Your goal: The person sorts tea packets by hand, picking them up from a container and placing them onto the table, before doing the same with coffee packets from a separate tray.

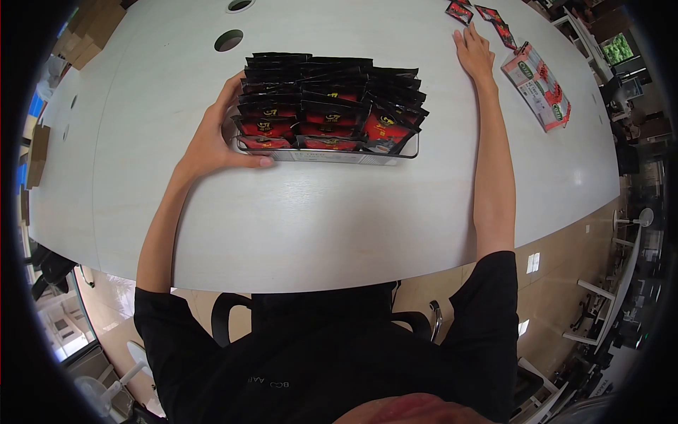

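Note:
Several black and red coffee sachets (330, 116) stand upright in packed rows in a wire-rimmed basket (339, 156) in front of me. Around the basket's left side curls my left hand (215, 138), its thumb along the front corner and its other fingers partly hidden behind the sachets. My right hand (476, 55) is stretched far forward at the right, fingers extended and apart. Its fingertips are right by a loose red and black sachet (460, 13) near the top edge of the view. More loose sachets (504, 35) lie just right of that hand.
A pink and white printed box (538, 88) lies on the white table (318, 226), right of my right forearm. Two round holes, one a cable hole (228, 40), open in the tabletop at the far left. Cardboard boxes (88, 35) stand at the upper left.

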Demonstrator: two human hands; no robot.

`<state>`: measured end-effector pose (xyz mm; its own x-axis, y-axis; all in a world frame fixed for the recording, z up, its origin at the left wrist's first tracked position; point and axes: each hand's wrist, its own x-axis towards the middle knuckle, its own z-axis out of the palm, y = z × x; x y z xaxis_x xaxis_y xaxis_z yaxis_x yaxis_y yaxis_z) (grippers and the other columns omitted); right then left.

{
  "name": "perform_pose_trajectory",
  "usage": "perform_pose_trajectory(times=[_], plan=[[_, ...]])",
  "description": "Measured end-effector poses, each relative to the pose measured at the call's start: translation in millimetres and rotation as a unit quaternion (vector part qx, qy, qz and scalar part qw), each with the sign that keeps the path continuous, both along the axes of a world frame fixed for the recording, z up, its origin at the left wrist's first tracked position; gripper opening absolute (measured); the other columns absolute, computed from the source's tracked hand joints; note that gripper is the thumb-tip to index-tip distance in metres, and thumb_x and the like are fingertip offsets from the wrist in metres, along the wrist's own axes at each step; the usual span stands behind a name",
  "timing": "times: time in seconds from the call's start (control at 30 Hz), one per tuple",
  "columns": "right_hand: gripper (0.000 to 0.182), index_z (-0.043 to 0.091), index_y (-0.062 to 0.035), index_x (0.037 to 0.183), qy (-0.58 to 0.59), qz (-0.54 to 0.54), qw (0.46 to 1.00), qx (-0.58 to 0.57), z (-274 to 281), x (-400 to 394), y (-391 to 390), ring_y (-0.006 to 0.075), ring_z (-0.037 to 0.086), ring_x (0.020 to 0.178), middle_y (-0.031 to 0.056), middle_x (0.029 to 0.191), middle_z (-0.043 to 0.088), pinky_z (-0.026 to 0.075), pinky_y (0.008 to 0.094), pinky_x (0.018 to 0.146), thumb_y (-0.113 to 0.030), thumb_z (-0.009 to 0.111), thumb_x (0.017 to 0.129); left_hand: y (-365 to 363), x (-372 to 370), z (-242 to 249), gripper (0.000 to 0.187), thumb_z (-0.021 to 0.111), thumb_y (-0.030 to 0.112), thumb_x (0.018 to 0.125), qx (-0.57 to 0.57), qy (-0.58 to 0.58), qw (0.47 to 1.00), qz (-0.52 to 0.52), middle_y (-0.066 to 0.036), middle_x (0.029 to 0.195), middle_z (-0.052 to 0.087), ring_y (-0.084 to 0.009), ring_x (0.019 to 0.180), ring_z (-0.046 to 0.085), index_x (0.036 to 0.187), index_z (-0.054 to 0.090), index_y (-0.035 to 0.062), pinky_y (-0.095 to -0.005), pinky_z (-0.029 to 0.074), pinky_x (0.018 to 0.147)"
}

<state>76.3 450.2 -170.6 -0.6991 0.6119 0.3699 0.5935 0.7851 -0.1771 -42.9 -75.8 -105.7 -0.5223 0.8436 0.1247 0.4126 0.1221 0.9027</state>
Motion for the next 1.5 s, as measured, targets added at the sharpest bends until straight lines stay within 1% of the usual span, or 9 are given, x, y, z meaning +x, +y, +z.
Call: perform_pose_trajectory(times=[0.47, 0.7, 0.83, 0.97, 1.07, 1.13, 1.17, 1.27, 1.5], plan=[[0.056, 0.060, -0.0163, 0.139, 0.040, 0.003, 0.999, 0.009, 4, -2, -2, 0.0297, 0.043, 0.136, 0.0031, 0.145, 0.055, 0.032, 0.0525, 0.111, -0.055, 0.046, 0.101, 0, -2, 1, 0.120, 0.096, 0.012, 0.052, 0.002, -0.003, 1.000, -0.009, -0.012, 0.144, 0.049, -0.0284, 0.136, 0.047, 0.154, 0.032, 0.0077, -0.0431, 0.042, 0.116], [0.039, 0.068, -0.0145, 0.127, 0.071, 0.060, 0.994, 0.060, 3, 2, -12, 0.0302, 0.053, 0.122, 0.0054, 0.126, 0.065, 0.040, 0.0457, 0.104, -0.040, 0.054, 0.101, -2, -14, -5, 0.127, 0.099, 0.020, 0.046, -0.014, 0.046, 0.999, -0.020, -0.014, 0.146, 0.050, -0.0294, 0.140, 0.044, 0.154, 0.032, 0.0084, -0.0435, 0.031, 0.121], [0.026, 0.073, -0.0090, 0.113, 0.105, 0.166, 0.977, 0.086, 13, 25, -54, 0.0288, 0.059, 0.106, 0.0072, 0.107, 0.070, 0.045, 0.0390, 0.093, -0.027, 0.059, 0.100, -1, -16, -9, 0.129, 0.099, 0.023, 0.046, 0.001, 0.047, 0.999, -0.027, -0.015, 0.148, 0.050, -0.0316, 0.143, 0.042, 0.155, 0.031, 0.0087, -0.0443, 0.025, 0.124], [0.023, 0.075, -0.0072, 0.104, 0.096, 0.173, 0.978, 0.068, 38, 79, -125, 0.0264, 0.059, 0.105, 0.0068, 0.105, 0.070, 0.045, 0.0403, 0.091, -0.025, 0.063, 0.098, -1, -14, -9, 0.129, 0.099, 0.025, 0.046, 0.000, 0.036, 0.999, -0.025, -0.015, 0.148, 0.050, -0.0319, 0.143, 0.042, 0.155, 0.031, 0.0088, -0.0457, 0.025, 0.124], [0.031, 0.070, -0.0088, 0.117, 0.181, 0.155, 0.971, 0.005, 40, 106, -143, 0.0264, 0.059, 0.105, 0.0079, 0.112, 0.069, 0.044, 0.0409, 0.096, -0.027, 0.071, 0.093, 1, -14, -9, 0.129, 0.099, 0.026, 0.047, 0.000, 0.042, 0.999, -0.027, -0.015, 0.148, 0.050, -0.0318, 0.143, 0.042, 0.155, 0.031, 0.0092, -0.0469, 0.024, 0.124], [0.060, 0.058, -0.0124, 0.136, 0.254, 0.134, 0.956, -0.058, 39, 109, -157, 0.0269, 0.057, 0.114, 0.0086, 0.124, 0.065, 0.041, 0.0413, 0.104, -0.033, 0.080, 0.085, 1, -12, -8, 0.129, 0.099, 0.027, 0.047, 0.001, 0.025, 0.999, -0.022, -0.015, 0.148, 0.050, -0.0323, 0.143, 0.041, 0.155, 0.031, 0.0097, -0.0475, 0.025, 0.124], [0.060, 0.058, -0.0124, 0.136, 0.255, 0.132, 0.956, -0.058, 40, 114, -157, 0.0269, 0.057, 0.114, 0.0086, 0.124, 0.065, 0.041, 0.0413, 0.104, -0.033, 0.080, 0.085, 1, -12, -8, 0.129, 0.099, 0.027, 0.047, 0.000, 0.026, 0.999, -0.024, -0.015, 0.148, 0.050, -0.0323, 0.143, 0.041, 0.155, 0.031, 0.0097, -0.0475, 0.025, 0.124], [0.091, 0.047, -0.0132, 0.146, 0.049, 0.256, 0.914, -0.311, 58, 123, -156, 0.0280, 0.048, 0.134, 0.0088, 0.132, 0.062, 0.037, 0.0459, 0.114, -0.037, 0.091, 0.070, -1, -12, -7, 0.129, 0.099, 0.026, 0.047, -0.017, 0.032, 0.999, -0.008, -0.015, 0.148, 0.050, -0.0329, 0.143, 0.042, 0.155, 0.031, 0.0096, -0.0469, 0.026, 0.123], [0.084, 0.057, -0.0145, 0.135, -0.024, 0.303, 0.889, -0.343, 76, 132, -171, 0.0215, 0.059, 0.119, 0.0054, 0.118, 0.063, 0.047, 0.0403, 0.107, -0.011, 0.094, 0.059, -1, -11, -6, 0.128, 0.098, 0.023, 0.047, -0.020, 0.027, 0.999, -0.007, -0.014, 0.147, 0.051, -0.0317, 0.140, 0.045, 0.156, 0.031, 0.0098, -0.0452, 0.033, 0.119]])
